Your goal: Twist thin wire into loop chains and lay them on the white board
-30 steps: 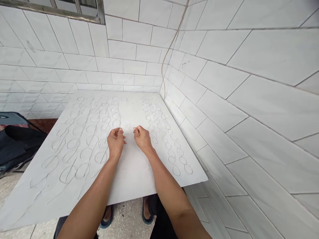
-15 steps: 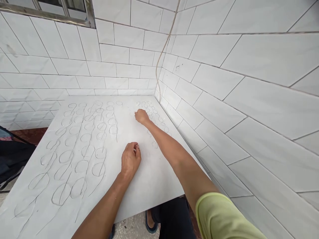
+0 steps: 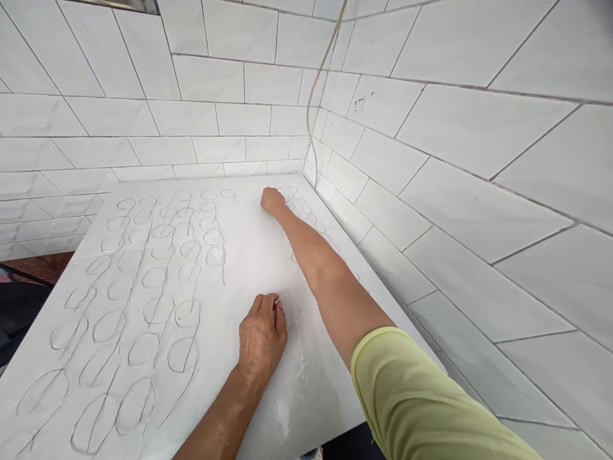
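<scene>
My left hand (image 3: 262, 335) rests near the middle of the white board (image 3: 249, 255), fingers curled in. A small pale bit shows between its thumb and fingertips, too small to name. My right hand (image 3: 272, 199) reaches to the far end of the board and is closed, its knuckles toward me. Whatever its fingers hold, if anything, is hidden. Right beside that hand runs a group of small ring outlines (image 3: 306, 209), partly covered by my forearm. On the left half lie several rows of larger thin dark rings (image 3: 154, 278) with long wavy lines running through them.
White tiled walls (image 3: 431, 191) meet behind the far right corner of the board. A thin cable (image 3: 313, 89) hangs down that corner. Dark fabric (image 3: 19, 313) is beside the board's left edge. A damp-looking sheen (image 3: 297, 364) marks the surface near me.
My view has tilted down and come closer. My right hand has moved farther toward the board's back edge, still closed. My left hand stays curled on the surface.
</scene>
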Tool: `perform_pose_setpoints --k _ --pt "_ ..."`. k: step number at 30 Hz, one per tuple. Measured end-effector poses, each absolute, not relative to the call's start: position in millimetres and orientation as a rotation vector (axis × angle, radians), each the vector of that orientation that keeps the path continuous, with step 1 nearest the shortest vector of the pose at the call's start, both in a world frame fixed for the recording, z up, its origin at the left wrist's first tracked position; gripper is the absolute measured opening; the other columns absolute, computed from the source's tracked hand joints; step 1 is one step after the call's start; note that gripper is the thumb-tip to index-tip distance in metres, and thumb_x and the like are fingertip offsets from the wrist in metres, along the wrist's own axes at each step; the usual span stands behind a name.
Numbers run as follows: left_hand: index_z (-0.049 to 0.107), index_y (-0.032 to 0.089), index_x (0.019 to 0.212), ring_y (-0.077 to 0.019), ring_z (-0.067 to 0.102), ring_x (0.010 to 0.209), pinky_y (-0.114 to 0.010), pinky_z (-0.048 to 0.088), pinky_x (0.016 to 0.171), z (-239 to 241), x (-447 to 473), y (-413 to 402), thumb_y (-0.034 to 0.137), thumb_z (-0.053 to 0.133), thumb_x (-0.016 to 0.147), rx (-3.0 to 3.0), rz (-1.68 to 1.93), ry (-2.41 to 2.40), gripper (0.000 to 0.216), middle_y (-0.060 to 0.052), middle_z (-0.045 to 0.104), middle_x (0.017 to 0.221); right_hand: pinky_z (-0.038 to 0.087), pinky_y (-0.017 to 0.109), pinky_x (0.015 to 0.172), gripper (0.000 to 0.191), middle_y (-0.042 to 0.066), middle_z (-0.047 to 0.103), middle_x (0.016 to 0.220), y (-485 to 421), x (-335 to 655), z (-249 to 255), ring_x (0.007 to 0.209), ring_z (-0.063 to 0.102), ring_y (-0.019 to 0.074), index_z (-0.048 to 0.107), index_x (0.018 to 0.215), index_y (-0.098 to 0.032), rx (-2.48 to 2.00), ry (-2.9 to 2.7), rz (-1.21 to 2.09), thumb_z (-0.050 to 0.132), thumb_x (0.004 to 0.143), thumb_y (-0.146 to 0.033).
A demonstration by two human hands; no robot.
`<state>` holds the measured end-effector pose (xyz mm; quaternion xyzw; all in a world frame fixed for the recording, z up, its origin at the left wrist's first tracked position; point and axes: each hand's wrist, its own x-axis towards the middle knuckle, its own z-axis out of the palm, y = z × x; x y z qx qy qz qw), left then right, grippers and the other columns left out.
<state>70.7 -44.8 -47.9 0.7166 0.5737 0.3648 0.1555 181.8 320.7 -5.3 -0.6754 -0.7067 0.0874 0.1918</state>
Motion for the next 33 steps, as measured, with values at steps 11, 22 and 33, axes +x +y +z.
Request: perform_pose_setpoints --k 11,22,33 --pt "0.062 0.02 0.103 -0.0137 0.058 0.065 -0.028 0.045 0.058 -48.7 71.6 -43.4 0.028 0.043 0.101 2.047 1.017 1.675 0.021 -0.004 0.065 0.092 0.051 0.044 0.089 0.037 0.019 0.068 0.114 302.1 204.4 -2.0 0.107 0.065 0.0312 0.061 0.123 -0.009 -1.919 -1.948 0.08 0.037 0.095 -0.009" --pt "0.063 0.02 0.099 -0.0154 0.06 0.069 -0.028 0.044 0.057 -47.8 71.1 -41.3 0.027 0.042 0.1 2.078 1.011 1.652 0.021 -0.005 0.065 0.091 0.007 0.046 0.128 0.076 0.012 0.012 0.171 277.6 176.1 -25.4 0.158 0.008 0.0256 0.023 0.161 -0.007 -1.524 -2.486 0.142 0.019 0.103 -0.057" --pt "0.061 0.02 0.099 -0.0164 0.061 0.07 -0.029 0.045 0.059 -52.3 70.5 -40.2 0.027 0.043 0.1 2.171 1.011 1.653 0.019 -0.004 0.065 0.089 0.009 0.047 0.128 0.084 0.017 0.014 0.17 315.8 169.8 -31.6 0.158 0.01 0.0296 0.024 0.16 -0.004 -1.712 -2.335 0.297 0.018 0.101 -0.063"
